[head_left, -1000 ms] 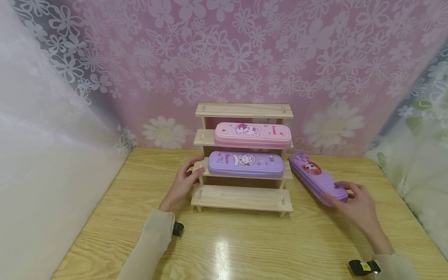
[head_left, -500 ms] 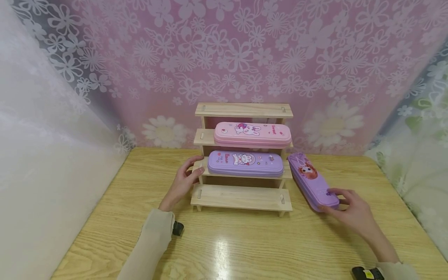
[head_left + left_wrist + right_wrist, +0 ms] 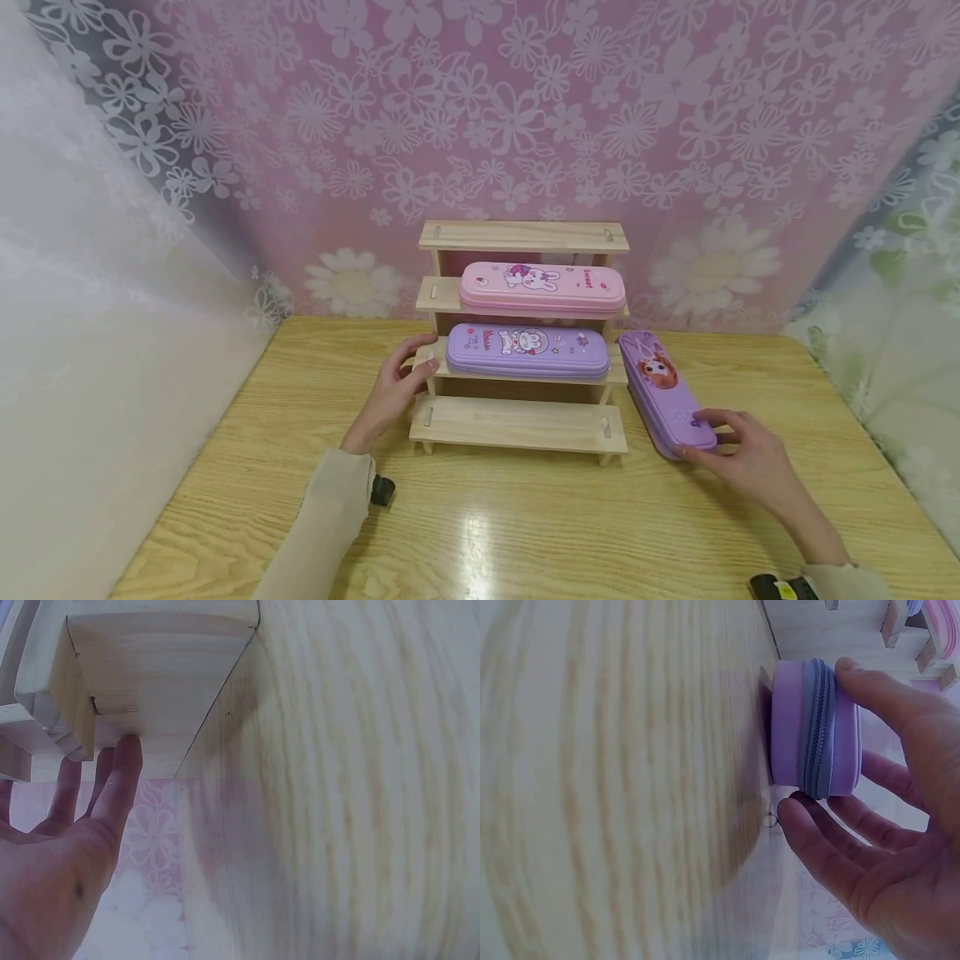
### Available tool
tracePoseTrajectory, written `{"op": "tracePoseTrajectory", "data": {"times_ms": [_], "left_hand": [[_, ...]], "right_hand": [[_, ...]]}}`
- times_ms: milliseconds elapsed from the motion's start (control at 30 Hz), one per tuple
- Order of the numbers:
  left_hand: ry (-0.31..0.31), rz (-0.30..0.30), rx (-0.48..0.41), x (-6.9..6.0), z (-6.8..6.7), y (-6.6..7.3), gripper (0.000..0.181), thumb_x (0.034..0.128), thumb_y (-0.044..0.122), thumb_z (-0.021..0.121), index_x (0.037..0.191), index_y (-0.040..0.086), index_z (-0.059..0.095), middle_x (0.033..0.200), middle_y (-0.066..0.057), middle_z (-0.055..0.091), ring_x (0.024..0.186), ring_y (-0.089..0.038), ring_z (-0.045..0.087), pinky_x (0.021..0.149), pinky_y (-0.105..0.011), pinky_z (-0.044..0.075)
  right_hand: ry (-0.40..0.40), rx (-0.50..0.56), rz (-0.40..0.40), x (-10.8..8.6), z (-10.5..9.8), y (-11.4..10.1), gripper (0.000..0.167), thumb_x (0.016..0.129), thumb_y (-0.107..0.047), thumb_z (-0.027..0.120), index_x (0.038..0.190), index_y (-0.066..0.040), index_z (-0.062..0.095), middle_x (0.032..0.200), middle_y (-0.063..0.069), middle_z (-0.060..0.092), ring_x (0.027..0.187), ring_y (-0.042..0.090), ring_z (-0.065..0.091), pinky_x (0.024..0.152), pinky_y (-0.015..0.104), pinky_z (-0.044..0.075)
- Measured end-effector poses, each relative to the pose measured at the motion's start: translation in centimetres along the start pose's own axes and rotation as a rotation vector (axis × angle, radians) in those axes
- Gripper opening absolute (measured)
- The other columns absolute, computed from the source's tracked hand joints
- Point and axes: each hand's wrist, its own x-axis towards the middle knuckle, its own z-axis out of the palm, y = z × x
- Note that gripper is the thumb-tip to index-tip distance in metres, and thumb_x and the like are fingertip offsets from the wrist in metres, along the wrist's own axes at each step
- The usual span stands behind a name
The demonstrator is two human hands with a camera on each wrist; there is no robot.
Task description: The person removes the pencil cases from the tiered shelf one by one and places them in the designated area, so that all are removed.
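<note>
A purple pencil case (image 3: 667, 392) with a red-haired cartoon girl lies slanted just right of the wooden step rack (image 3: 517, 425). My right hand (image 3: 750, 458) holds its near end between thumb and fingers; the right wrist view shows the grey zipper of this case (image 3: 817, 727) and the thumb on its top edge. At the rack's left side, my left hand (image 3: 390, 387) grips the second step from the bottom, thumb in front. In the left wrist view its fingers (image 3: 120, 784) reach behind the wood. A lilac pencil case (image 3: 525, 350) lies on that step, and a pink one (image 3: 540, 287) lies one step higher.
The rack stands on a wood-grain table (image 3: 247, 467). Its top step (image 3: 525, 237) and bottom step carry nothing. Behind hangs a pink floral cloth (image 3: 480, 125), with pale cloth at both sides.
My right hand has swung the near end of the purple case left and toward me, so it lies closer to the rack and straighter. The left hand has stayed in place.
</note>
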Motion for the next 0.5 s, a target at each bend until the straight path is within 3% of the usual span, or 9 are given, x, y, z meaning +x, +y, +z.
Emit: {"op": "tracePoseTrajectory", "data": {"times_ms": [200, 333, 500], "left_hand": [[0.002, -0.003, 0.005, -0.02, 0.03, 0.1, 0.042, 0.1034, 0.029, 0.062, 0.145, 0.028, 0.054, 0.146, -0.009, 0.05, 0.106, -0.027, 0.063, 0.093, -0.048, 0.058], [-0.002, -0.006, 0.011, 0.02, 0.04, 0.12, 0.043, 0.1033, 0.031, 0.062, 0.145, 0.028, 0.054, 0.148, -0.008, 0.049, 0.108, -0.028, 0.063, 0.094, -0.047, 0.058], [-0.003, 0.002, 0.009, 0.02, -0.01, -0.03, 0.043, 0.1031, 0.032, 0.062, 0.145, 0.027, 0.054, 0.148, -0.008, 0.05, 0.107, -0.028, 0.063, 0.093, -0.047, 0.058]], "right_hand": [[0.013, -0.013, 0.0, -0.1, -0.04, -0.11, 0.058, 0.078, -0.039, 0.09, 0.121, -0.006, 0.069, 0.115, 0.021, 0.066, 0.087, 0.021, 0.07, 0.064, 0.022, 0.047], [0.03, 0.005, -0.008, -0.18, -0.09, -0.15, 0.057, 0.08, -0.036, 0.088, 0.124, -0.006, 0.068, 0.116, 0.021, 0.066, 0.092, 0.032, 0.069, 0.063, 0.023, 0.05], [0.091, 0.082, -0.034, -0.2, -0.25, -0.22, 0.051, 0.085, -0.029, 0.085, 0.128, -0.008, 0.067, 0.125, 0.019, 0.064, 0.103, -0.004, 0.056, 0.068, 0.015, 0.053]]}}
